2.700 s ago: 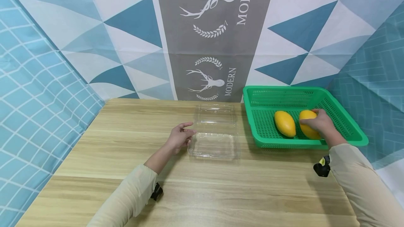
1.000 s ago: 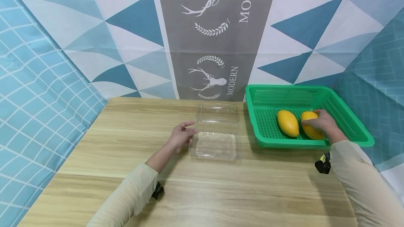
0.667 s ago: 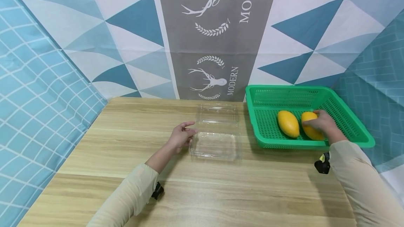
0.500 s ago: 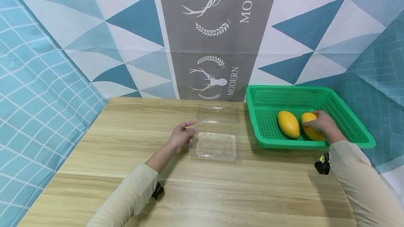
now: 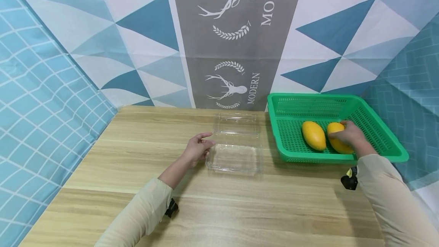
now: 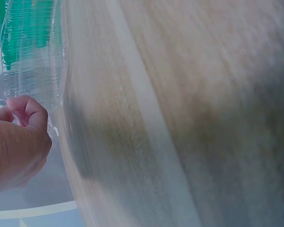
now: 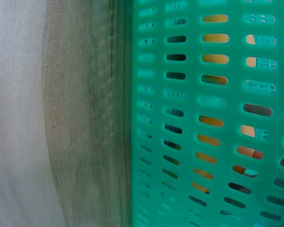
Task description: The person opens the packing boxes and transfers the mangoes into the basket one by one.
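A clear plastic clamshell box lies opened out on the wooden table, its lid toward the wall. My left hand pinches the box's left edge; the left wrist view shows thumb and curled index finger at the clear rim. Inside the green basket, my right hand grips a yellow mango from its right side. A second mango lies just left of it. In the right wrist view the slotted basket wall covers most of the hand and fruit.
The basket stands at the table's back right, close to the patterned wall cloth. Wooden tabletop stretches in front of the box and basket. Blue checked cloth hangs along the left side.
The head view has shifted slightly since the oldest frame. Both hands, the clamshell box and the mangoes stay in nearly the same places.
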The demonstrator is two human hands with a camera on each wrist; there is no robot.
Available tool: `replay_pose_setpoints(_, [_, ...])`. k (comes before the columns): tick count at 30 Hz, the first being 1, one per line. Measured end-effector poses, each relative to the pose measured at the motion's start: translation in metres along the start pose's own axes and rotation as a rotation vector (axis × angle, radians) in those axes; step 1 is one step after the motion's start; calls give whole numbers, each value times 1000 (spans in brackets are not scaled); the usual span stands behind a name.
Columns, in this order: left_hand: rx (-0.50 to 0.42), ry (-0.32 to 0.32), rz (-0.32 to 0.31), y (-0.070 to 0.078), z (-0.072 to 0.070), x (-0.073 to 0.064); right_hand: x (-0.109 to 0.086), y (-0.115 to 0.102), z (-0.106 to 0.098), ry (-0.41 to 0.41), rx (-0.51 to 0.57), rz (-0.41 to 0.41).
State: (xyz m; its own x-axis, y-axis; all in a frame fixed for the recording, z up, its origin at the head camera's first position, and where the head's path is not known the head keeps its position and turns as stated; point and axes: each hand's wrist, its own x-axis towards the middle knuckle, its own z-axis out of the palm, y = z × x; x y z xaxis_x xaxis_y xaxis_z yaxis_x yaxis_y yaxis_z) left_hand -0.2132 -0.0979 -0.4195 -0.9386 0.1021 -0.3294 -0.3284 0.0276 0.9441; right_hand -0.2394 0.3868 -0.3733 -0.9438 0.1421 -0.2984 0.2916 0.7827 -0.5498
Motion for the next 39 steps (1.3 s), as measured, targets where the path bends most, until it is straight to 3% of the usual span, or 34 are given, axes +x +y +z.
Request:
replay_pose_setpoints(23, [3,3,-2,0,0,-1,3,3,-1,-76,-6,5])
replay_pose_setpoints(39, [-21,3,-15,1,0,-2,-4,2,-3,-64,-20,23])
